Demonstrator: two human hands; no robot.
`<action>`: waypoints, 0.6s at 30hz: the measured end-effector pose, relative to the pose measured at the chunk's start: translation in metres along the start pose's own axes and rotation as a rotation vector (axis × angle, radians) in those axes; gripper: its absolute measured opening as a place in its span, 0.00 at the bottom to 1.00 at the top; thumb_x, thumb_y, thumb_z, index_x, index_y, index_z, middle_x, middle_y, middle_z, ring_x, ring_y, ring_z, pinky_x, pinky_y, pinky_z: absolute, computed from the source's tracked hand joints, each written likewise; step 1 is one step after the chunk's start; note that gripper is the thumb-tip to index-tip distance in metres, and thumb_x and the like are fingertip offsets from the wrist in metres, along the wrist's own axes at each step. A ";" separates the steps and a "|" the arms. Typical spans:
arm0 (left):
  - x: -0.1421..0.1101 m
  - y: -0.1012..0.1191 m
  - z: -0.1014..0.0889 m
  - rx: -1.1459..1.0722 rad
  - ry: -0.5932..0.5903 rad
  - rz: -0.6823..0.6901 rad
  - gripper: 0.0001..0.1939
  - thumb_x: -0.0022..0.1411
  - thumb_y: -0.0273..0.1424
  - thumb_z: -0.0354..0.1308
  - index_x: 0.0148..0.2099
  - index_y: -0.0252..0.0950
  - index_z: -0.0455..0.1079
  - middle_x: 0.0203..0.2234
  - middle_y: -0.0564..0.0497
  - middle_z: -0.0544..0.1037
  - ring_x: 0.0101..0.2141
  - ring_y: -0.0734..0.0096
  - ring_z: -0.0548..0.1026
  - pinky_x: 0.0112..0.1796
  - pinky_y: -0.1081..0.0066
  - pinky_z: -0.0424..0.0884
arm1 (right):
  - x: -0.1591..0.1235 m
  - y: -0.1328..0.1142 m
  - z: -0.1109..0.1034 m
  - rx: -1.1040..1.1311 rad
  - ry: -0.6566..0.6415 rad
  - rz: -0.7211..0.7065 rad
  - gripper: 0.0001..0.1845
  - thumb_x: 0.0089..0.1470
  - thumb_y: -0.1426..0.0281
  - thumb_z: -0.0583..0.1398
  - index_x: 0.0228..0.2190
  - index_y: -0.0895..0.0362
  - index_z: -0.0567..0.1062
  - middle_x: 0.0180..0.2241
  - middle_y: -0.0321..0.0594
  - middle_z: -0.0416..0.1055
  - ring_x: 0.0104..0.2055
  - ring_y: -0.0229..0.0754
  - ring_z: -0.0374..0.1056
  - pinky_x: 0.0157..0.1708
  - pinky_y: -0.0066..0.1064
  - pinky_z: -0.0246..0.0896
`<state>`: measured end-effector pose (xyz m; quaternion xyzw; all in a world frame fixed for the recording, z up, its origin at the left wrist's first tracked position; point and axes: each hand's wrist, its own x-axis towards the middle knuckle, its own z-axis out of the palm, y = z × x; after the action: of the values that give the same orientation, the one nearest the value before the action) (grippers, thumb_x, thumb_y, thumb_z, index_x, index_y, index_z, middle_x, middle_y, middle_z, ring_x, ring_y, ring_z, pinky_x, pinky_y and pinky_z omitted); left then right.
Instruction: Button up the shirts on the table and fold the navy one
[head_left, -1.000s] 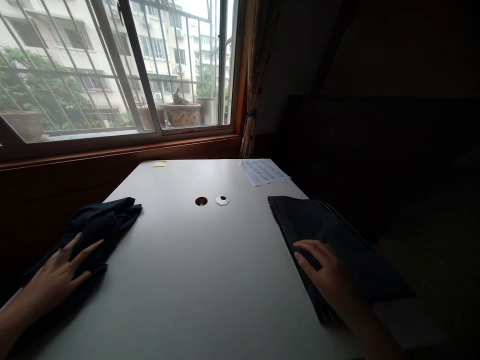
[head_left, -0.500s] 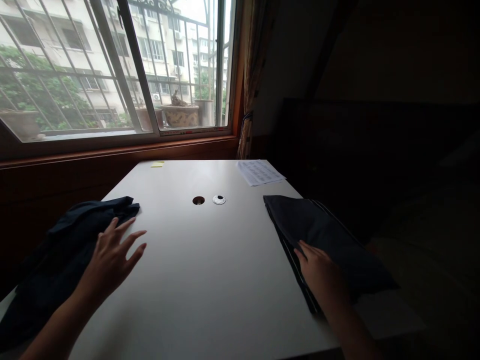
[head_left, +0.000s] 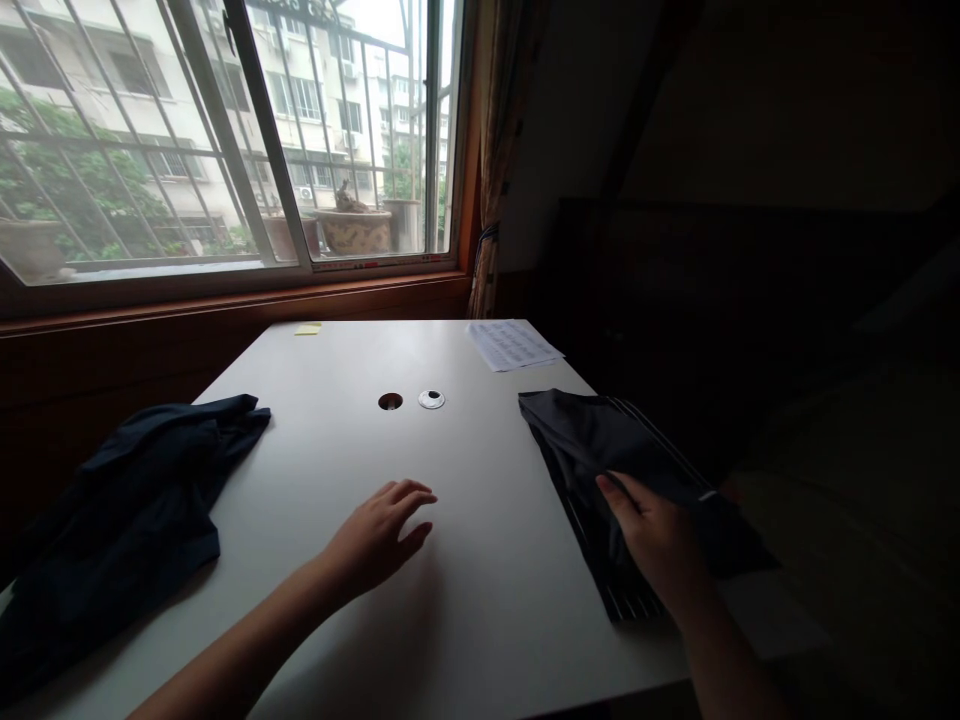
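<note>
Layered cloth (head_left: 622, 435): dark, laid along the table's right edge, with stripes showing at its sides
Right hand (head_left: 667, 555): thumb and fingers closed on the upper layer of the layered cloth, near its inner edge
State of the layers: mostly flat and stacked, though the upper one looks raised and uneven at the hand, so they seem only partly settled
Left hand (head_left: 375, 535): fingers loosely curled and holding nothing, over the middle of the table
Crumpled cloth (head_left: 142, 490): dark blue, bunched on the left side, apart from both hands, its folds unsmoothed
White table (head_left: 480, 570): under both cloths, with a round hole (head_left: 390, 401) and a white disc (head_left: 431, 400) beyond the left hand
Far edge: yellow note (head_left: 308, 328) at left, printed papers (head_left: 512, 345) at right
</note>
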<state>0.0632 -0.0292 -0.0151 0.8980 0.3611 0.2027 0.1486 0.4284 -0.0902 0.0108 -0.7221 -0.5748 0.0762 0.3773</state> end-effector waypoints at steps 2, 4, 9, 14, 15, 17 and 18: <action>0.015 0.011 0.011 -0.021 0.011 0.032 0.22 0.68 0.32 0.53 0.63 0.43 0.62 0.56 0.44 0.71 0.53 0.56 0.72 0.50 0.53 0.74 | -0.007 -0.019 0.004 0.082 -0.066 -0.065 0.23 0.61 0.52 0.56 0.42 0.56 0.81 0.43 0.48 0.80 0.46 0.54 0.76 0.43 0.37 0.70; 0.030 0.019 0.022 -0.055 0.033 0.047 0.28 0.67 0.31 0.55 0.67 0.45 0.55 0.60 0.44 0.67 0.56 0.54 0.69 0.52 0.50 0.72 | -0.015 -0.038 0.008 0.160 -0.135 -0.130 0.21 0.61 0.54 0.57 0.42 0.56 0.81 0.43 0.47 0.80 0.46 0.53 0.76 0.46 0.37 0.69; 0.068 0.023 0.051 -0.288 0.075 -0.022 0.41 0.61 0.32 0.60 0.71 0.43 0.46 0.63 0.39 0.62 0.60 0.50 0.64 0.58 0.47 0.64 | -0.029 -0.090 0.010 0.409 -0.458 -0.275 0.17 0.64 0.59 0.57 0.46 0.54 0.80 0.40 0.42 0.80 0.41 0.45 0.76 0.43 0.32 0.69; 0.094 0.020 0.055 -0.765 -0.030 -0.178 0.35 0.65 0.35 0.54 0.71 0.39 0.49 0.61 0.36 0.64 0.57 0.50 0.69 0.57 0.49 0.67 | -0.030 -0.127 0.006 0.641 -0.683 -0.340 0.15 0.62 0.60 0.60 0.44 0.54 0.81 0.36 0.39 0.80 0.38 0.42 0.74 0.39 0.28 0.69; 0.095 0.022 0.051 -0.797 -0.046 -0.166 0.32 0.64 0.35 0.55 0.69 0.39 0.55 0.60 0.37 0.65 0.57 0.51 0.69 0.56 0.52 0.67 | -0.028 -0.132 0.006 0.688 -0.719 -0.344 0.14 0.62 0.60 0.61 0.43 0.54 0.82 0.35 0.39 0.79 0.37 0.42 0.74 0.38 0.28 0.69; 0.095 0.029 0.039 -0.816 -0.066 -0.101 0.26 0.62 0.34 0.58 0.62 0.41 0.67 0.58 0.42 0.69 0.57 0.52 0.69 0.58 0.55 0.66 | -0.024 -0.139 0.006 0.799 -0.777 -0.331 0.14 0.61 0.60 0.62 0.41 0.54 0.82 0.33 0.38 0.79 0.36 0.41 0.73 0.37 0.28 0.68; 0.092 0.032 0.032 -0.830 -0.071 -0.061 0.23 0.62 0.33 0.58 0.59 0.43 0.70 0.58 0.44 0.70 0.58 0.52 0.69 0.59 0.57 0.65 | -0.021 -0.142 0.006 0.861 -0.795 -0.322 0.14 0.60 0.59 0.62 0.40 0.55 0.82 0.32 0.38 0.78 0.36 0.41 0.73 0.37 0.29 0.68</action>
<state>0.1581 0.0098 -0.0060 0.7573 0.2696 0.2955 0.5162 0.3079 -0.0983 0.0895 -0.3249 -0.6914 0.5075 0.3987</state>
